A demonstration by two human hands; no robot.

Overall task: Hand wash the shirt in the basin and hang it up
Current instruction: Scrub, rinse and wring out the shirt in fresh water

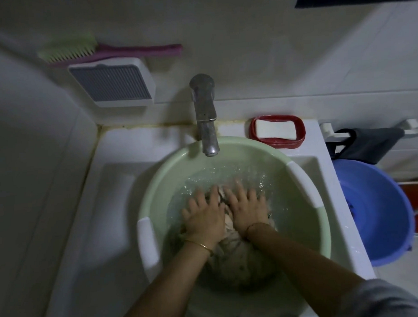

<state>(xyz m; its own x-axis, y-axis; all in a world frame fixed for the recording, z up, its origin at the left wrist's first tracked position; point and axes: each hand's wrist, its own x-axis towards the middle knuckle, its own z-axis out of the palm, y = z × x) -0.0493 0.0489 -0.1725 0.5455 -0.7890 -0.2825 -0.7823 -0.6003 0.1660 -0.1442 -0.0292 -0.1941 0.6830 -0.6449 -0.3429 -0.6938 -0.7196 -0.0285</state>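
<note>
Both hands, left (204, 217) and right (246, 208), flat on the wet shirt (240, 259) in the green basin (154, 184).

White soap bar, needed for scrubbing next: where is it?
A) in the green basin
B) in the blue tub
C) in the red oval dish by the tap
C: the white soap bar lies in the red oval dish on the sink ledge, right of the metal tap.

Shirt (240, 259): pale beige-grey cloth, soaked and bunched into a rumpled lump; no collar or sleeve can be made out.
Shirt's place: inside the basin, just below the frame's centre, partly under water.
Basin (298, 228): round, pale green plastic with two white pads on its rim, upright, mid-frame.
Water (218, 177): clear and rippled, in the basin's upper part.
</note>
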